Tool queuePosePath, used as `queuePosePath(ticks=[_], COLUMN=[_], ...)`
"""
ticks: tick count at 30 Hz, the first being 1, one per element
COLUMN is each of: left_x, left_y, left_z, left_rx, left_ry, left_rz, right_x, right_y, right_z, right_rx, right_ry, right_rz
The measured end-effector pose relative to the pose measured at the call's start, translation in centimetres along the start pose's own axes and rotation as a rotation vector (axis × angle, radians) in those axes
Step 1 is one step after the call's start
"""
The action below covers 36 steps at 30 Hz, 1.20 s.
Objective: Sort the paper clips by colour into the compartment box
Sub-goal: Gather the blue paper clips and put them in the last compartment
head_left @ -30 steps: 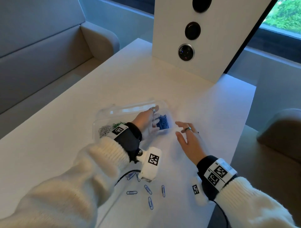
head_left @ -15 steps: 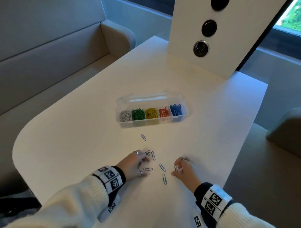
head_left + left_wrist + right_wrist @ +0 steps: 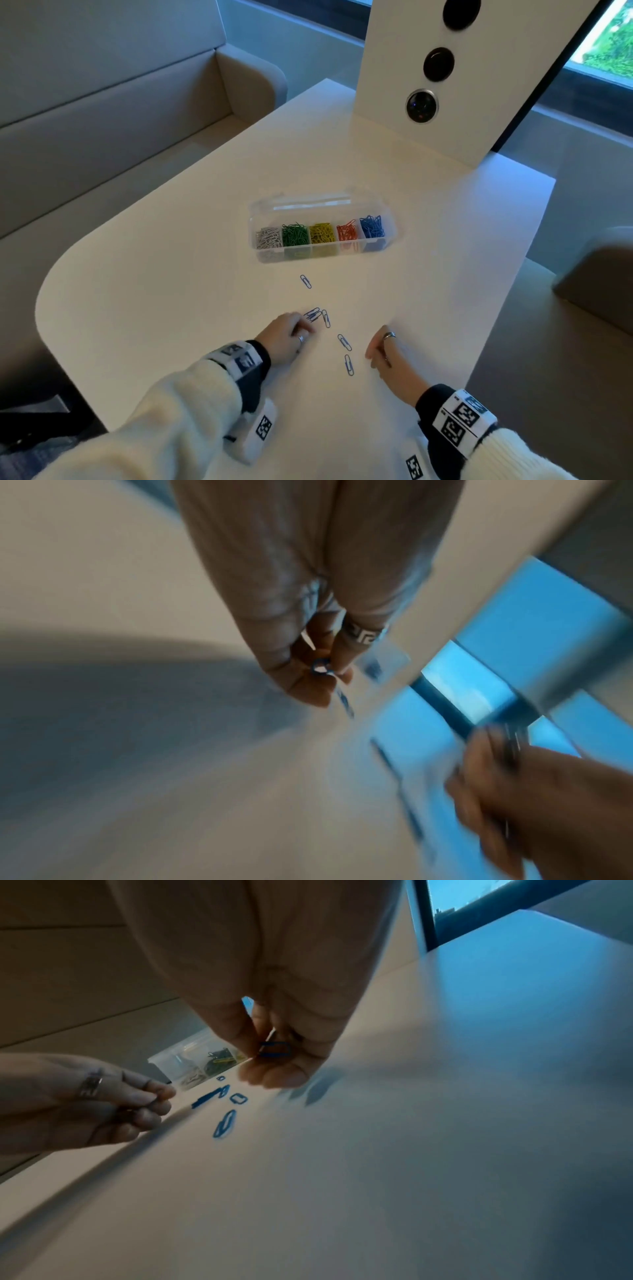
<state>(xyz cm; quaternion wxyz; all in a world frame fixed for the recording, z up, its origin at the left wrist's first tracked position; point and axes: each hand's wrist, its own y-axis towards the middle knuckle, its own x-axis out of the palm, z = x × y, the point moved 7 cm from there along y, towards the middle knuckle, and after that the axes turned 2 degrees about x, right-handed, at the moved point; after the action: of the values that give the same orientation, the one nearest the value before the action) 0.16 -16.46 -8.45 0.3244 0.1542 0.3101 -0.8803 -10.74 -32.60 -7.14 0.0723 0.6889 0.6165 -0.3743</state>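
From the head view: left hand (image 3: 286, 337) low on the table (image 3: 171, 260), fingers curled around a small bunch of blue paper clips (image 3: 312, 314) poking out past the fingertips; right hand (image 3: 385, 353) curled too, contents hidden from here. Loose blue clips (image 3: 344, 342) lying flat between the two hands, one stray clip (image 3: 305, 281) further ahead of the left hand, toward the compartment box (image 3: 390, 236). Box well ahead of both hands, lid open, white, green, yellow, orange and blue piles each in its own cell, blue at the right end. Over to the left wrist view, blurred: left hand (image 3: 308, 674) pinching a blue wire loop between thumb and fingers. On to the right wrist view: right hand (image 3: 274, 1056) pinching a single blue clip (image 3: 275, 1049) at the fingertips, more clips on the table just beyond. Handling, as a judgement: feather-light, thin springy wire, smooth coating, lying flat and hard to get under; best slid to lift an end, then pinched across the long sides; bunched clips likely to tangle or slip out, so a firm pinch.
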Motion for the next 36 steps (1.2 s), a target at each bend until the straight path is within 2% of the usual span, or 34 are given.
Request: queuePosePath(ticks=[2,3,7,10,13,15,18,21,24,27,29,31,34,36], left_x=[-1.0,-1.5,-3.2,-2.7,-1.6,-1.1,-0.8,-0.5,-0.3,-0.2,-0.4,-1.0,-1.9,-2.2], left_y=[0.0,0.0,0.6,1.5,1.9,1.6,1.6,2.0,2.3,2.4,2.4,2.2,1.3,0.5], left_z=[-0.3,-0.2,0.8,0.8,0.8,1.3,1.8,2.0,2.1,2.0,1.9,1.7,1.2,1.3], left_rx=[-0.122,-0.163,-0.198,-0.216,-0.2,-0.174,-0.106,-0.034,-0.014,-0.061,-0.086,-0.099,-0.198,-0.239], left_ry=[-0.257,-0.31,-0.243,-0.208,-0.151,-0.083,0.17,0.431,0.528,0.561,0.435,0.154,-0.489,-0.867], left_rz=[0.017,0.025,0.097,0.11,0.108,0.106,0.108,0.114,0.111,0.031,-0.01,-0.026,0.01,0.033], right_x=[0.6,1.0,2.1,2.8,2.9,3.0,2.7,2.1,1.1,0.7,0.7,1.2,1.0,1.5], right_y=[-0.3,-0.4,-0.3,-0.5,-0.6,-0.5,-0.6,-0.5,0.1,0.7,1.2,1.5,1.5,1.5], right_z=[0.1,0.2,0.3,0.4,0.2,0.1,-0.7,-1.6,-2.1,-1.6,-1.1,-1.0,-1.0,-1.4], right_rx=[0.049,0.067,0.096,0.14,0.162,0.145,0.084,0.047,-0.031,0.011,0.033,0.092,0.163,0.175], right_ry=[0.082,0.105,0.038,-0.067,-0.046,-0.058,-0.175,-0.103,-0.014,0.053,0.062,0.019,0.004,-0.102], right_rz=[-0.042,-0.048,-0.023,0.012,0.03,0.008,-0.031,-0.072,-0.003,0.038,0.04,-0.013,0.05,0.04])
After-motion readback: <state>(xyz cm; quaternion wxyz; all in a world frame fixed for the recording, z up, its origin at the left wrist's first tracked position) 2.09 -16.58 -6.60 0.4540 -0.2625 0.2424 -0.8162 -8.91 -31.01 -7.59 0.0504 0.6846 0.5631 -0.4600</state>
